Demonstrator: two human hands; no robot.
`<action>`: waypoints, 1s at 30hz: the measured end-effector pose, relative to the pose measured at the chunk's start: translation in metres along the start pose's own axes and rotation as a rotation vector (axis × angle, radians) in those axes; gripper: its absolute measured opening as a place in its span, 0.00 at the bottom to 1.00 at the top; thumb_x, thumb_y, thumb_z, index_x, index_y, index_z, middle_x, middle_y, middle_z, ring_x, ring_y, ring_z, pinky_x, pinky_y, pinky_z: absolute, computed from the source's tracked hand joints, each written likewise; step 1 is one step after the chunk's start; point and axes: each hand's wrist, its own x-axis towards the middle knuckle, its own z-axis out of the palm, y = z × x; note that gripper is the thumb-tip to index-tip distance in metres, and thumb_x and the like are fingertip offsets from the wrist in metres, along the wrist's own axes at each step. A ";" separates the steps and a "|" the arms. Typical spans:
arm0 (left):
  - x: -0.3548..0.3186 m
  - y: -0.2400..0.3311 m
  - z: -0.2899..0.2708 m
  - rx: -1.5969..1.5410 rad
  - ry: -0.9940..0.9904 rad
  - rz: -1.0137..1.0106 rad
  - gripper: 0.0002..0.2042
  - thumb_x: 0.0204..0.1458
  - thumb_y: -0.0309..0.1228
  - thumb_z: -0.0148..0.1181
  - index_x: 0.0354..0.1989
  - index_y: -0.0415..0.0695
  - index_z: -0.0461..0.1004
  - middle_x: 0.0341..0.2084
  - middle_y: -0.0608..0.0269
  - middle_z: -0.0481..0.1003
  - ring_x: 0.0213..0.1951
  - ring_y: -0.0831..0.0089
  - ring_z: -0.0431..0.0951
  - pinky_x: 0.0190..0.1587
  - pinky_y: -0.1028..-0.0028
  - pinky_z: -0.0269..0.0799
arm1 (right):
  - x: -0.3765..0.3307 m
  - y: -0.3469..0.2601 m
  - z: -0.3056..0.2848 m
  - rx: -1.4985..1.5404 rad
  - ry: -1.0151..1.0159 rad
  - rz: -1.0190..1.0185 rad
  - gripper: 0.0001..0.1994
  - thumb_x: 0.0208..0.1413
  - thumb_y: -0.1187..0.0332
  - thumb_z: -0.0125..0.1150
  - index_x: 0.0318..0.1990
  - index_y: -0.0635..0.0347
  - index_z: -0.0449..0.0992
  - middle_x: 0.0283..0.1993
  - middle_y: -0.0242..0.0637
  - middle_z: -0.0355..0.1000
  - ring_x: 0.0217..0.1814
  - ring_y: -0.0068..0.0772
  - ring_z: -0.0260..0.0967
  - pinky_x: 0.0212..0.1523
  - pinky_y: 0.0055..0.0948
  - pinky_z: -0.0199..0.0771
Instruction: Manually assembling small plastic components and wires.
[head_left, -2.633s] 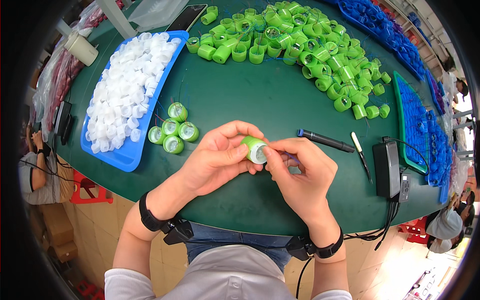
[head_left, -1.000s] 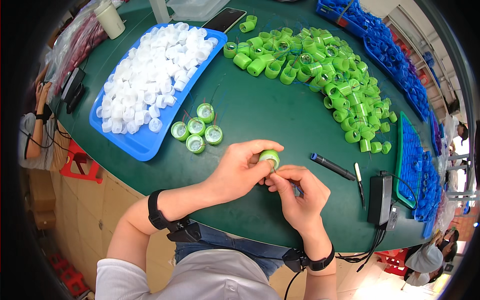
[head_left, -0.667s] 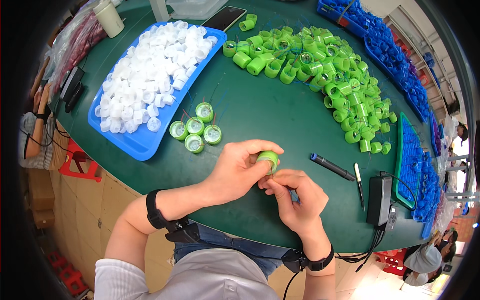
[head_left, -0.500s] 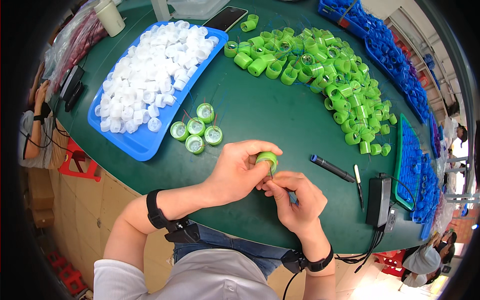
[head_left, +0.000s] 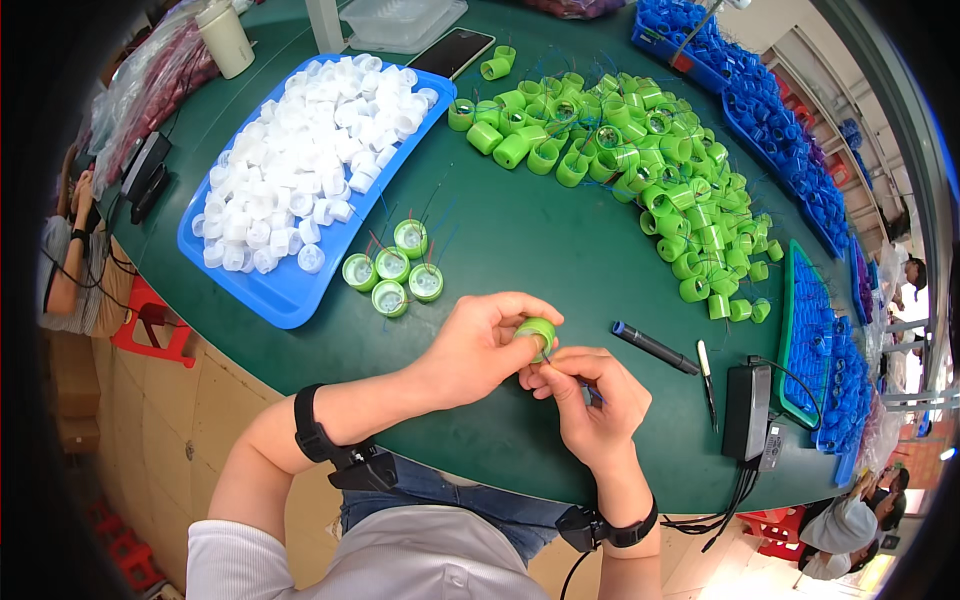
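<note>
Over the workroom's green table (head_left: pixel 530 235), left hand (head_left: pixel 468 355) clamps curled fingers on green cup (head_left: pixel 540 328); right hand (head_left: pixel 600 398), lower, pinches thin wire (head_left: pixel 546 359).

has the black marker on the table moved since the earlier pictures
No, the black marker lies in the same place, left of the white-handled tool and black adapter.
</note>
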 end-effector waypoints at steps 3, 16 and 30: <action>-0.002 0.001 -0.001 0.062 0.011 0.005 0.10 0.55 0.20 0.50 0.44 0.32 0.70 0.31 0.62 0.74 0.29 0.82 0.74 0.31 0.80 0.72 | -0.003 -0.001 0.000 -0.019 -0.035 -0.005 0.05 0.48 0.80 0.63 0.30 0.65 0.72 0.28 0.40 0.75 0.26 0.27 0.74 0.25 0.21 0.75; -0.003 0.002 -0.002 -0.141 -0.186 0.054 0.20 0.54 0.20 0.52 0.56 0.34 0.63 0.43 0.57 0.72 0.37 0.75 0.74 0.35 0.76 0.73 | 0.000 0.001 -0.011 0.297 0.122 0.205 0.02 0.52 0.83 0.57 0.32 0.72 0.70 0.33 0.46 0.74 0.29 0.28 0.75 0.30 0.24 0.79; -0.002 0.006 -0.005 0.106 -0.059 0.003 0.10 0.51 0.16 0.50 0.43 0.33 0.68 0.28 0.60 0.73 0.25 0.79 0.74 0.25 0.80 0.71 | 0.003 -0.001 -0.011 -0.196 -0.112 -0.080 0.08 0.46 0.79 0.63 0.32 0.63 0.70 0.31 0.39 0.72 0.30 0.38 0.73 0.26 0.29 0.74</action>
